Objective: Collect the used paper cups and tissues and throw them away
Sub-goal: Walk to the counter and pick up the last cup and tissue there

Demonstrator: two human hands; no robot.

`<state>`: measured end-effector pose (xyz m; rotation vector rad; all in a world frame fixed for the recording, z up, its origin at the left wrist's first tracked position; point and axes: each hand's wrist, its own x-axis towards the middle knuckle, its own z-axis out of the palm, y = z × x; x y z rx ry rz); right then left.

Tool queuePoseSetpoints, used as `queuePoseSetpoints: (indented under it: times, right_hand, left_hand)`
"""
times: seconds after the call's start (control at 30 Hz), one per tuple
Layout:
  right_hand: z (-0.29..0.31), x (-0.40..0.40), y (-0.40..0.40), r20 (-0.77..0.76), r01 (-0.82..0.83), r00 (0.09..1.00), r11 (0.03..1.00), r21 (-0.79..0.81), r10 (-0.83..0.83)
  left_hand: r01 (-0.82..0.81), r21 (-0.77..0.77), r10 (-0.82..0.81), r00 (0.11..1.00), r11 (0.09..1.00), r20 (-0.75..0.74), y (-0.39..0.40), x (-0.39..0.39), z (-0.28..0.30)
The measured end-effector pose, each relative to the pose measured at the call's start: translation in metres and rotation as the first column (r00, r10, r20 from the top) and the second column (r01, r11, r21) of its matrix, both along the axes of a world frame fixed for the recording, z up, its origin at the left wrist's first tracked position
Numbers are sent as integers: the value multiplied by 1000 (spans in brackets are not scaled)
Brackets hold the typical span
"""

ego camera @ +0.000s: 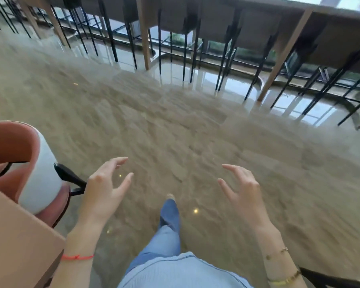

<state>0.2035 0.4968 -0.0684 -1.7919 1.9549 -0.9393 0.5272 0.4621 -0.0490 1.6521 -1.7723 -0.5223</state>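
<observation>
Stretching across most of the head view, a glossy beige floor (pixel 175 125) runs blurred from the near edge to the far side, with small points of light reflected on it. Along the far edge stands a long counter (pixel 299 23) on pale wooden legs, with a row of dark stools (pixel 191 28) on thin black legs tucked beneath it and bright windows mirrored in the floor below. At the near left, the corner of a tan table (pixel 19 242) juts in, and just beyond it sits a terracotta chair (pixel 10 146) with a white back and black legs. In the near centre, the person's light blue top (pixel 175 271) and blue trouser leg (pixel 168 221) show, one foot forward on the floor. The left hand (pixel 104 192) hangs over the floor just right of the chair, fingers spread and loosely bent, holding nothing; a red string (pixel 77 257) circles its wrist. The right hand (pixel 243 192) hangs at about the same height, well apart from the left, fingers likewise spread and slightly hooked, holding nothing; gold bracelets (pixel 283 277) sit on its forearm. No paper cup or tissue shows anywhere in view, neither in the hands nor on the floor or the table corner.
</observation>
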Motion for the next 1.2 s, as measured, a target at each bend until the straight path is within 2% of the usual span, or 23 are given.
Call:
queuePoseSetpoints:
  times: [0.17,0.33,0.57,0.83,1.2]
  right_hand:
    - [-1,-5,-148,-5,-37,999,999,-12,37]
    - [21,-7,-290,6,-24,1000,996,-89,24]
    - [18,-21,-428,11,32,999,998,-46,-32]
    - [-3,-43,-616,8,-10,1000,1000,-28,11]
    - [33,-67,-933,-18,-143,990,988,-55,142]
  left_hand:
    - [-26,-34,26,1000,999,-2,-134,0,4]
    - [9,-72,-5,999,997,49,-273,-4,23]
    - [55,-63,-51,996,996,69,-432,-22,30]
    - [61,-28,-59,996,998,64,-609,-44,8]
    - [-61,-116,66,997,991,39,-890,-77,32]
